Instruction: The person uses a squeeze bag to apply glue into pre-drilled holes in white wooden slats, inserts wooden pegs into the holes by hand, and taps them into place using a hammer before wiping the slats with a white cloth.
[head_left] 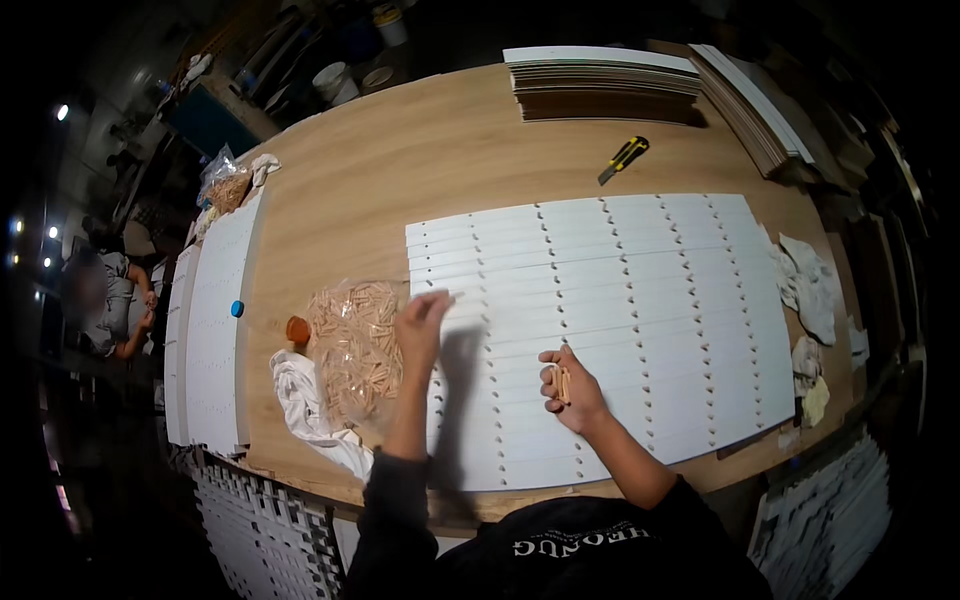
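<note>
My left hand [424,312] is above the left part of a set of white panels [600,330] laid side by side. Its fingers are pinched, with a small pale wooden dowel [456,297] at the tips, slightly blurred. Lower over the panels, my right hand [573,390] is turned palm up, its fingers curled around several wooden dowels [563,386]. Rows of small dowel ends or holes run across the panels; the leftmost row looks like dark holes. Beside my left forearm lies a clear plastic bag [355,345] full of wooden dowels.
A yellow and black utility knife [625,158] lies beyond the panels. Stacked boards [605,90] stand at the back. White cloths [310,410] and an orange-brown cap [298,330] sit left. A blue cap [237,309] rests on more panels. Another person [110,300] is at far left.
</note>
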